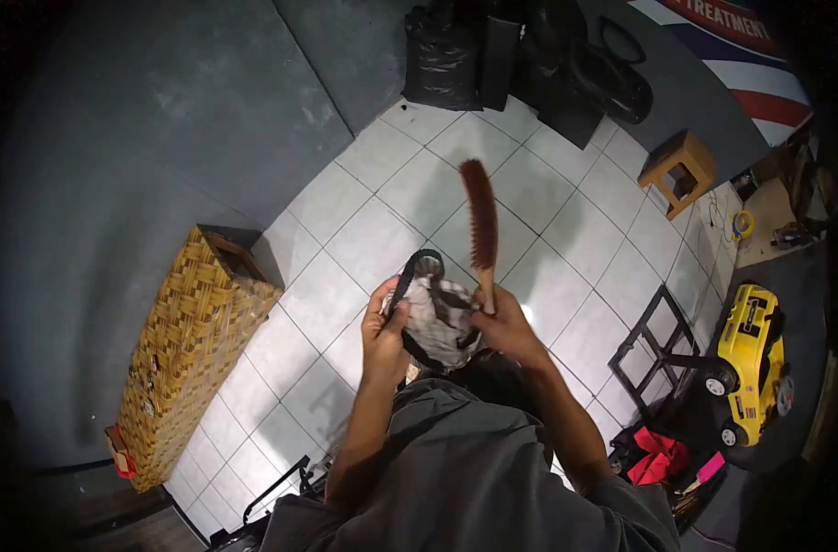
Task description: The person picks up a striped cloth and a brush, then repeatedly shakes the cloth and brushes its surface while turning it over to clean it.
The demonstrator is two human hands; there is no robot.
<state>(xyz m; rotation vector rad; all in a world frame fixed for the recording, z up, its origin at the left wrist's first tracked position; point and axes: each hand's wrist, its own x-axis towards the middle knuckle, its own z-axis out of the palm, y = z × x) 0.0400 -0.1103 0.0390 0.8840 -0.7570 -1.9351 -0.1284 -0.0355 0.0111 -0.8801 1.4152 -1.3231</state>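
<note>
A grey-and-white checked cap (435, 317) with a black band is held in front of my body, its hollow inside facing me. My left hand (383, 337) grips the band at the left side, thumb on the inside. On the other side my right hand (511, 328) is closed around the wooden handle of a brush (482, 216), with its fingers right at the cap's edge. The brush points away from me, its long row of reddish-brown bristles beyond the cap.
White tiles (373, 193) cover the floor. A woven bamboo-pattern cabinet (184, 340) stands left, black bags (440, 64) at the back. To the right are a wooden stool (681, 170), a black metal frame (658, 340), a yellow toy car (750, 363) and a red cloth (656, 457).
</note>
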